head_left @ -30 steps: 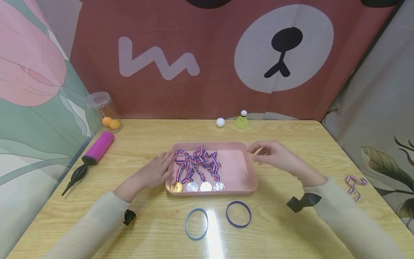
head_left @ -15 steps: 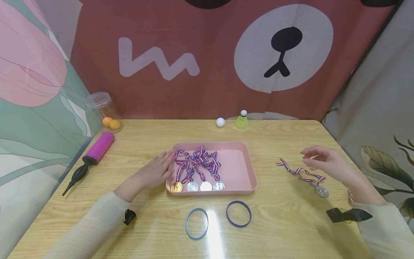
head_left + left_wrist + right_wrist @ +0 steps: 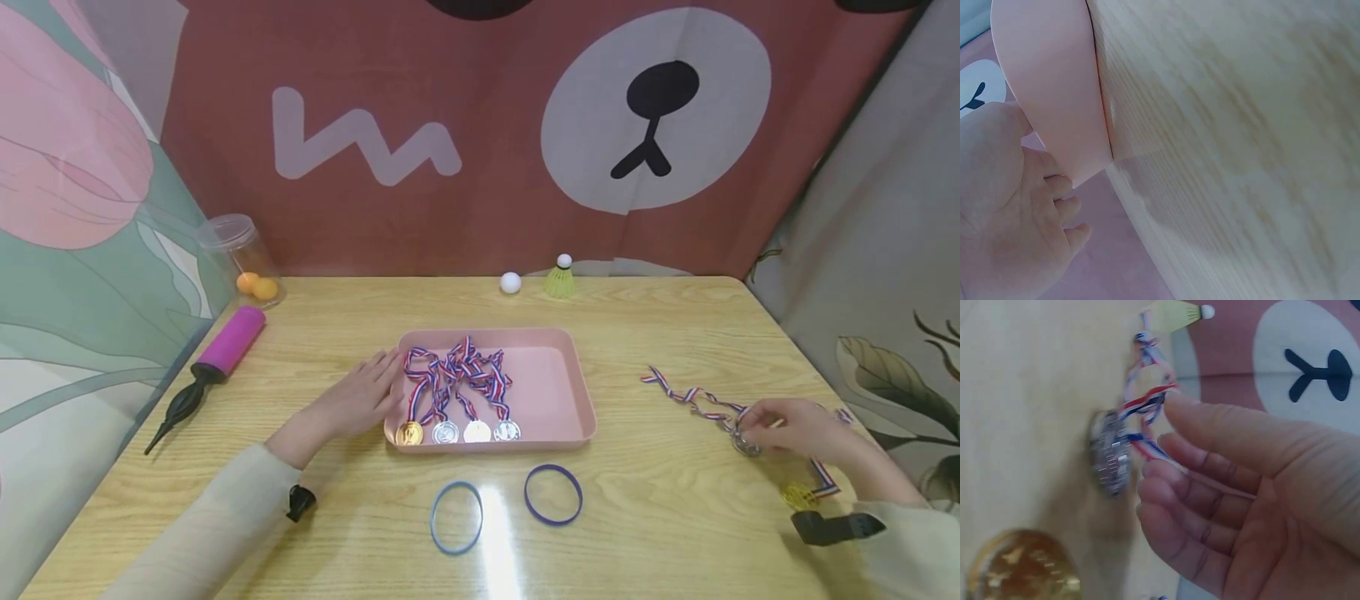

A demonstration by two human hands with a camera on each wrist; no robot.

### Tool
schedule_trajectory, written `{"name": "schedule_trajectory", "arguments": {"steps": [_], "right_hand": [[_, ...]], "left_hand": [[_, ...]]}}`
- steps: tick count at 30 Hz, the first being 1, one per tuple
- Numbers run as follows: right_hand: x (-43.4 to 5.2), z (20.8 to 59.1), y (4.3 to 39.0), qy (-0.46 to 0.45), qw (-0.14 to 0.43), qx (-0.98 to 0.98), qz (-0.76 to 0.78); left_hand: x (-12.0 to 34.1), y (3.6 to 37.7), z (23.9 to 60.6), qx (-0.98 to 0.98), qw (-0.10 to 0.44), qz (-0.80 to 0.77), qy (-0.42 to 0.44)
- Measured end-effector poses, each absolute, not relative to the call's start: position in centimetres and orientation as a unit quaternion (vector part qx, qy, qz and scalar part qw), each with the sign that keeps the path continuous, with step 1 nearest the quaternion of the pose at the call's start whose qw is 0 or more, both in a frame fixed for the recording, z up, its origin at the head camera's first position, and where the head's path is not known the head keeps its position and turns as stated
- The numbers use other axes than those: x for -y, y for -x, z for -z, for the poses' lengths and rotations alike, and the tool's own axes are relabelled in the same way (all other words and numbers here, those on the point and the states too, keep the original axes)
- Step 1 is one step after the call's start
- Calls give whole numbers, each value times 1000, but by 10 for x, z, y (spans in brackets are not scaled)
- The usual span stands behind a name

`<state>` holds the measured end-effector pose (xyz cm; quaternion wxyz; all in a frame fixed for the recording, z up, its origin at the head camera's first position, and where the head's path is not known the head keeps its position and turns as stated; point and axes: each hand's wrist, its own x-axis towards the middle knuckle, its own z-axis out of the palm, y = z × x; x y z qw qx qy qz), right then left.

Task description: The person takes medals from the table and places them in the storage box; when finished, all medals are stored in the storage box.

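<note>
The wood-grain surface (image 3: 660,525) and pink tray (image 3: 547,392): unmoved over the last second. Left hand (image 3: 358,396): likewise unmoved, fingers extended against the tray's left end, gripping nothing. Right hand (image 3: 798,429): displaced. A second ago it stood at the tray's right rim; it has since travelled right and come down at the silver-coloured medal (image 3: 746,444), which lies well to the right of the tray. Its fingers are half bent, thumb and fingertips apart, no grip shown. The right wrist view is blurred, so contact with the striped ribbon (image 3: 1147,401) cannot be confirmed. A gold-coloured medal (image 3: 799,497), largely hidden half a second ago, now shows beside the right wrist. Assessment: work now centres on the silver-coloured medal; no lift is evident.

Materials. Surface: pale, glossy, with a streak of glare. Tray: smooth, apparently moulded plastic, corners rounded; it contains four medals (image 3: 446,432) along the near side, their ribbons heaped behind. Medals: round, metallic in finish, faces in relief. Ribbon: narrow, red, white and blue, loosely twisted.
</note>
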<state>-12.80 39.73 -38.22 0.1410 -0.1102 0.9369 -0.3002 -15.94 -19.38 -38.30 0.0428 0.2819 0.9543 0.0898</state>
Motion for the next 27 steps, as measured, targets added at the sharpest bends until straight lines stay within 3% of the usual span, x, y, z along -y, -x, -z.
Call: {"name": "schedule_trajectory", "arguments": {"steps": [27], "right_hand": [[-390,395,140,36,76,-969,231]], "left_hand": [[194,159,382,-955,38,-86,-282]]}}
